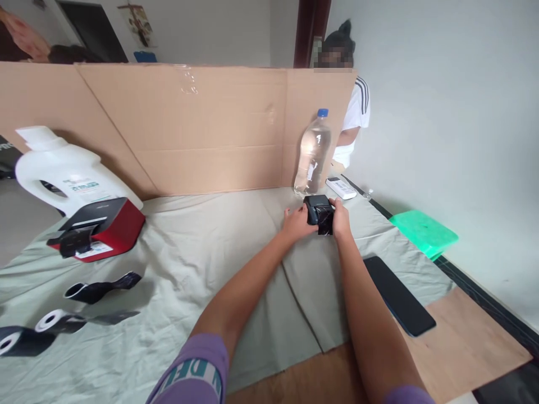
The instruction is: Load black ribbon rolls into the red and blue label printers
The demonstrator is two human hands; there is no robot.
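Observation:
A small black device (316, 209) with a dark, shiny strip (325, 220) hanging from its front rests on the cloth near the cardboard. My left hand (298, 223) grips its left side, and my right hand (340, 217) holds the right side. Just behind it stands a clear bottle (314, 154) with a blue cap. A white handheld item (341, 188) lies to the right of the bottle. At the left sits a red and black machine (113, 227) with a black strip coming out of it. Several dark rolls, one of them (63, 321) with a white core, lie nearer.
A cardboard sheet (210, 129) stands along the back edge. A white jug (84, 168) leans at the left. A black phone (400, 294) lies at the right, near a green plastic item (424, 231). A person (357, 106) is behind the cardboard.

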